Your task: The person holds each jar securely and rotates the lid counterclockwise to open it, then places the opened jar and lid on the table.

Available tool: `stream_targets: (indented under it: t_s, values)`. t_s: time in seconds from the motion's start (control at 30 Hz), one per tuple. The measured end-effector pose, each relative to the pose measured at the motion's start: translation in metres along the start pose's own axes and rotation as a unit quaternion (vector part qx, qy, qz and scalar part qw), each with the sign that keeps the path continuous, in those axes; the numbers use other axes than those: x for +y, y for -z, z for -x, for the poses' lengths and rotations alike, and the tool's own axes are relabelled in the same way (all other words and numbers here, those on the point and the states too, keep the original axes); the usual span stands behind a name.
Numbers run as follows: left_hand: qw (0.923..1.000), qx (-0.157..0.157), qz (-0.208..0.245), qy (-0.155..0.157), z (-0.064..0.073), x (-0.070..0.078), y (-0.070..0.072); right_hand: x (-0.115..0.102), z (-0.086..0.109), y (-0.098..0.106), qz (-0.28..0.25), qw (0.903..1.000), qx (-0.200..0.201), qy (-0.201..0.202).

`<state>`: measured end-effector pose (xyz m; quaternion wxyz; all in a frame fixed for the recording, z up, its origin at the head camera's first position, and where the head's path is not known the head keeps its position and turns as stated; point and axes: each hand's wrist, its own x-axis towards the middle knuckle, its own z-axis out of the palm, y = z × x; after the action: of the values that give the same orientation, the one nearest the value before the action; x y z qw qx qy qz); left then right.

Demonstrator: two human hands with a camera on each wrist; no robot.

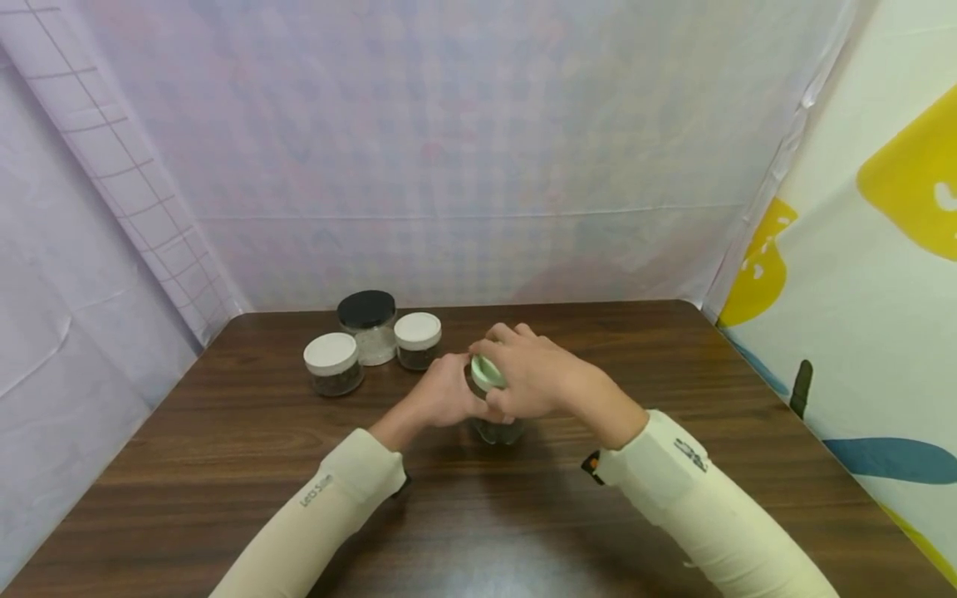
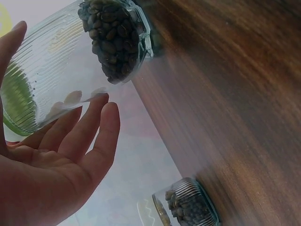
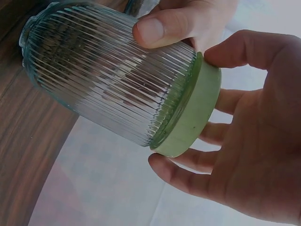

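Observation:
A ribbed clear glass jar [image 3: 108, 89] with a pale green lid [image 3: 190, 113] stands on the table in front of me. Dark beans or seeds [image 2: 113, 40] fill its lower part. My left hand [image 1: 449, 390] grips the jar's side, its thumb [image 3: 157, 30] against the ribbed glass near the top. From the other side, my right hand [image 1: 534, 374] holds the lid by its rim, thumb and fingertips spread around the edge. The lid sits on the jar's mouth. In the head view, both hands hide much of the jar.
To the left stand two small jars with white lids, the front one [image 1: 332, 365] and the rear one [image 1: 419, 340], both with dark contents. A larger jar with a black lid [image 1: 366, 309] is behind them, holding pale contents. Cloth sheets [image 1: 478, 166] hang behind the wooden table [image 1: 187, 482].

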<state>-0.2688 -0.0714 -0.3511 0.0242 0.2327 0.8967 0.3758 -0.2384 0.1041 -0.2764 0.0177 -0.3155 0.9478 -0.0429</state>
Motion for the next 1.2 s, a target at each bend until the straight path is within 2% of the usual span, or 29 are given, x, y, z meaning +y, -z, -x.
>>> stream_targets:
  t_s: [0.17, 0.3, 0.4, 0.53, 0.7, 0.9, 1.07, 1.2]
  values:
    - [1.0, 0.0, 0.003, 0.005, 0.0, 0.001, 0.0, 0.0, 0.001, 0.003, -0.008, 0.9999, -0.008, 0.006]
    - [1.0, -0.003, 0.001, -0.008, -0.001, 0.001, 0.0, 0.001, 0.002, 0.006, -0.016, 0.9999, -0.001, 0.004]
    - [0.9998, -0.006, -0.002, -0.019, -0.003, 0.001, -0.001, 0.001, 0.001, 0.008, -0.006, 0.9995, 0.021, -0.022]
    - [0.9996, -0.005, -0.003, -0.027, -0.003, 0.002, -0.001, 0.001, 0.0, 0.009, 0.019, 0.9958, 0.045, -0.077]
    - [0.9996, -0.005, 0.009, -0.027, -0.002, 0.002, -0.002, -0.002, -0.001, 0.007, 0.024, 0.9936, 0.024, -0.108]
    - [0.9997, 0.007, 0.013, -0.02, -0.002, 0.003, -0.003, -0.001, -0.001, 0.005, 0.037, 0.9953, -0.005, -0.09]
    - [0.9994, 0.02, 0.015, -0.026, -0.003, 0.007, -0.002, 0.002, 0.001, 0.008, 0.026, 0.997, -0.003, -0.073]
    - [0.9995, 0.018, 0.015, -0.021, -0.005, 0.009, -0.002, 0.005, 0.004, 0.012, 0.009, 0.9985, -0.001, -0.053]
